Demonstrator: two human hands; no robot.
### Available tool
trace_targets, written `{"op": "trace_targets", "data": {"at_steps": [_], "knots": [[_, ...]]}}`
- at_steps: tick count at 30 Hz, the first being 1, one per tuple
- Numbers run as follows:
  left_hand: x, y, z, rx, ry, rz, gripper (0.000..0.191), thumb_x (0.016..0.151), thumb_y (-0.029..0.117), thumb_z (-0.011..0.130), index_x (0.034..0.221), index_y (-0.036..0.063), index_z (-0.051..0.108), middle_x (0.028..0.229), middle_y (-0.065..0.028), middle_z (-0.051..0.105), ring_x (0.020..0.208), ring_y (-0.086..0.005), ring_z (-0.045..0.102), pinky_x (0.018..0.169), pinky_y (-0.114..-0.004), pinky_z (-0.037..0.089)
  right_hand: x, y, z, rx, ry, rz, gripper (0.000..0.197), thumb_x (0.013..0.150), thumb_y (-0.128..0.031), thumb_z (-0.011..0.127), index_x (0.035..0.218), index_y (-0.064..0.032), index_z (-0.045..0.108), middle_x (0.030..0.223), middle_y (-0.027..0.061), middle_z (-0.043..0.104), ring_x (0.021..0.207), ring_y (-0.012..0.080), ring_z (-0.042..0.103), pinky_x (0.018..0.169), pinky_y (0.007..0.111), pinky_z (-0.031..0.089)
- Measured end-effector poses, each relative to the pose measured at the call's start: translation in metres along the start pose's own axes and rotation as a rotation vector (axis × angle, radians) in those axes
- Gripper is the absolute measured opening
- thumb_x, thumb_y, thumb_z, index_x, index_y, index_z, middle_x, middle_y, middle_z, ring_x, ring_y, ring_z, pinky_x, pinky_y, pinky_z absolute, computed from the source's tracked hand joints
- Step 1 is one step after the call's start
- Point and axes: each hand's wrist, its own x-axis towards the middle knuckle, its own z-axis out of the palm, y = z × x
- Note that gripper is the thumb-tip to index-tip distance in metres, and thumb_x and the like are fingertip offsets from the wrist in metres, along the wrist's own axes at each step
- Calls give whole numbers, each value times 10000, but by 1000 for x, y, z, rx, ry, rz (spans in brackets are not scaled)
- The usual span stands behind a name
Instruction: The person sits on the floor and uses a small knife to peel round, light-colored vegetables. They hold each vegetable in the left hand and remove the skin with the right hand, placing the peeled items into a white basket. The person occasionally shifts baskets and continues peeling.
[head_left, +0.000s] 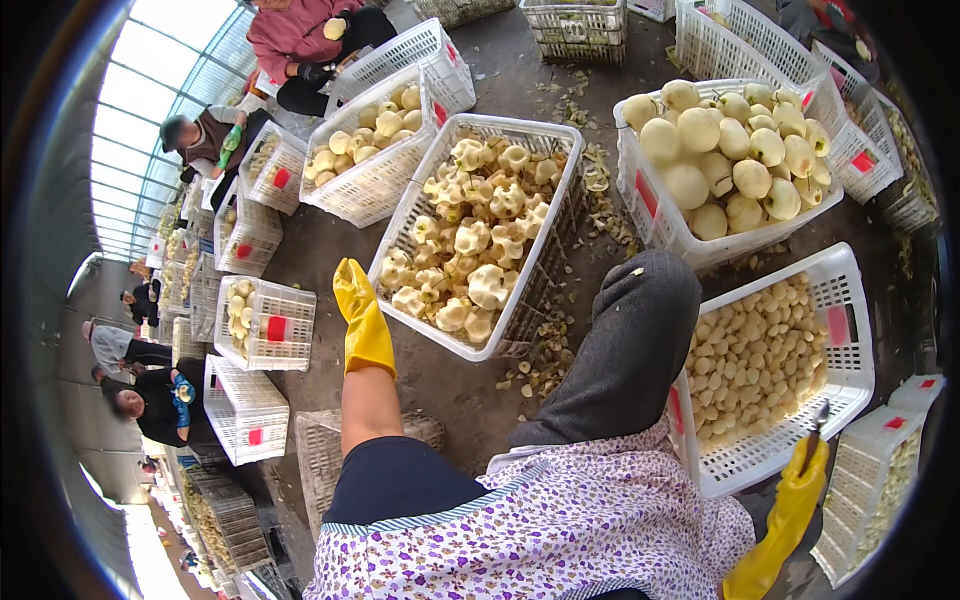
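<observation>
My left hand (361, 319), in a yellow rubber glove, is beside the near left corner of a white plastic crate (491, 349) heaped with carved fruit cores (480, 240). Nothing shows in it, though its palm side is hard to see. My right hand (799, 491), also gloved in yellow, grips a small tool with a dark handle and metal tip (819, 427) at the near right edge of a white crate (851, 375). That crate holds many small pale fruit pieces (754, 360). Beyond it, another crate (731, 247) is piled with peeled, pale round fruit (697, 131).
Peel scraps (600, 195) litter the dark floor between the crates. A crate of peeled fruit (360, 195) stands at the upper left, near a seated person in a pink top (296, 37). More crates and people line the left side. A crate (870, 487) stands at the far right.
</observation>
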Motion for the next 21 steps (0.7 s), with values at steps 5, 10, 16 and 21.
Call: {"op": "trace_targets", "data": {"at_steps": [5, 10, 16, 21], "knots": [[-22, 17, -10, 188, -82, -98, 539, 995, 354, 667, 1353, -33, 559, 1287, -184, 649, 1167, -270, 634, 990, -364, 499, 18, 40, -5, 67, 282, 102, 461, 1058, -367, 566, 1399, -57, 539, 754, -15, 484, 530, 68, 381, 461, 239, 297], [-113, 36, 13, 614, -30, 345, 533, 949, 272, 666, 1373, -31, 553, 1306, -263, 619, 1169, -414, 610, 1009, -445, 489, 63, 94, -22, 122, 338, -105, 477, 1051, -334, 596, 1415, -35, 528, 802, -6, 508, 596, 88, 419, 508, 241, 347], [-202, 11, 67, 587, 217, 47, 616, 953, 260, 618, 1482, -11, 457, 1544, -289, 404, 1443, -426, 386, 1211, -433, 306, 124, 58, -31, 180, -85, -134, 330, 1050, -327, 588, 1282, -92, 591, 733, -21, 522, 536, 93, 446, 465, 289, 382], [-203, 11, 68, 583, 128, -84, 649, 968, 225, 595, 1537, -8, 387, 1611, -286, 304, 1496, -412, 315, 1215, -395, 292, 115, 26, -12, -280, -660, 172, 352, 997, -349, 651, 1214, -73, 641, 617, -13, 475, 469, 104, 386, 430, 289, 320]]}}
